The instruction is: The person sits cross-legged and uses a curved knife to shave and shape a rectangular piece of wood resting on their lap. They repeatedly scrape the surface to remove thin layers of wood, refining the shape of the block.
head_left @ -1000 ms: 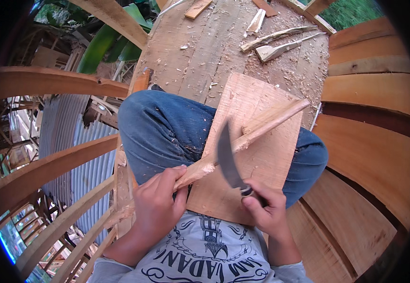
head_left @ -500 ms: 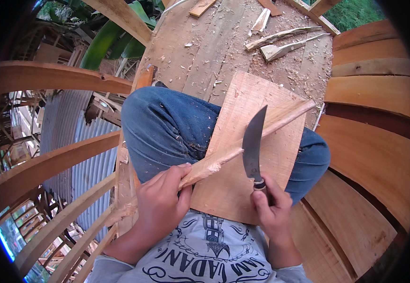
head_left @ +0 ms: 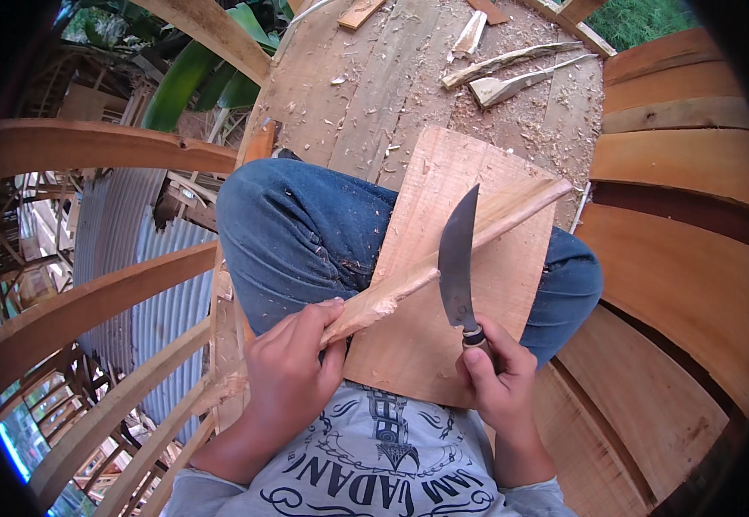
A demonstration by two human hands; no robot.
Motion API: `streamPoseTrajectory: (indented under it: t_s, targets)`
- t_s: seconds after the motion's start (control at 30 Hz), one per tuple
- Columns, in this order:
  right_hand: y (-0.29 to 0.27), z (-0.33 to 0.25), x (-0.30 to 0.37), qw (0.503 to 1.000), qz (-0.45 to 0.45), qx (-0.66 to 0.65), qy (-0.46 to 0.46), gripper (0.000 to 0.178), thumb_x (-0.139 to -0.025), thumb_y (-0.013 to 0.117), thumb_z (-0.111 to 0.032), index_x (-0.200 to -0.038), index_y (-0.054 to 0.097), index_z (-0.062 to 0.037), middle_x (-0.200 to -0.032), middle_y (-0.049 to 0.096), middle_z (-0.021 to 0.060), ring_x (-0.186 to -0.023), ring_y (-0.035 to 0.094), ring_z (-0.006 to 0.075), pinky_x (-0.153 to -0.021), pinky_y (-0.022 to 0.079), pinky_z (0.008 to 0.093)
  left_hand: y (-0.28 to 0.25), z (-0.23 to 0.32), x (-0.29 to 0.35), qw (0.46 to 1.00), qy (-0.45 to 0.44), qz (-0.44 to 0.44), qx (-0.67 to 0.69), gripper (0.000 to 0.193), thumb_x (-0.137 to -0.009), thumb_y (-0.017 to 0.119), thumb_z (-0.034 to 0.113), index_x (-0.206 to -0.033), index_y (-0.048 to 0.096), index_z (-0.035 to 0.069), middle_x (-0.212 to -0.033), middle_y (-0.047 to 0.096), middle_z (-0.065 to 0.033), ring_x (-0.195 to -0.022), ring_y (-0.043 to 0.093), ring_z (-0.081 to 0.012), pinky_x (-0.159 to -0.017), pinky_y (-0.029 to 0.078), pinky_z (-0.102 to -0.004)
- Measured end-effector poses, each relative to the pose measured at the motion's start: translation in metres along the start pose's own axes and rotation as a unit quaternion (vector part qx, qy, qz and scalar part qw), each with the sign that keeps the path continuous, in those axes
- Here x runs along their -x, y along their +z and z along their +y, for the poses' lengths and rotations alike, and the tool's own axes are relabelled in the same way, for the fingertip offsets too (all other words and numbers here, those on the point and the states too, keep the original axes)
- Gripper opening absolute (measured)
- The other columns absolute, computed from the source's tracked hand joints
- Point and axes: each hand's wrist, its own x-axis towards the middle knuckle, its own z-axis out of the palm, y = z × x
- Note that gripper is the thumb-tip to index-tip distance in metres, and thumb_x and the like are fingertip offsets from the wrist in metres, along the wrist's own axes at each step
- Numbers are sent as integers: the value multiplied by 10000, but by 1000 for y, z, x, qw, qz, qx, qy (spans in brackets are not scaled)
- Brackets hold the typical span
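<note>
My left hand (head_left: 295, 362) grips the near end of a long pale piece of wood (head_left: 504, 215), which slants up to the right over a flat wooden board (head_left: 409, 353). A rough notch shows on the wood's lower edge, not far from my fingers. In my right hand (head_left: 499, 370) is the handle of a knife (head_left: 456, 267) with a broad, curved, dark blade, its tip pointing up. The blade stands at the wood's lower edge; whether it touches cannot be told. The board lies across my lap.
Shavings litter the plank floor (head_left: 366, 95), where carved wood pieces (head_left: 521, 82) lie at the far right. A wall of wide boards (head_left: 676, 258) rises on the right. Wooden rails (head_left: 99, 293) run along the left, with corrugated metal sheets (head_left: 168, 302) beyond them.
The view has shifted very slightly. Both hands keep their hold, and the knife blade stays beside the wood with almost no movement.
</note>
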Motion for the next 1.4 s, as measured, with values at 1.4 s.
streamPoseTrajectory:
  t_s: [1.4]
  targets:
    - [-9, 9, 0, 975, 158, -88, -126, 302, -952, 553, -143, -1192, 588, 36, -670, 600, 28, -547, 534, 69, -483, 417, 227, 2, -2, 2, 1000, 19, 10, -11, 310, -669, 687, -55, -959, 602, 11, -904, 698, -120, -796, 692, -260, -644, 533, -333]
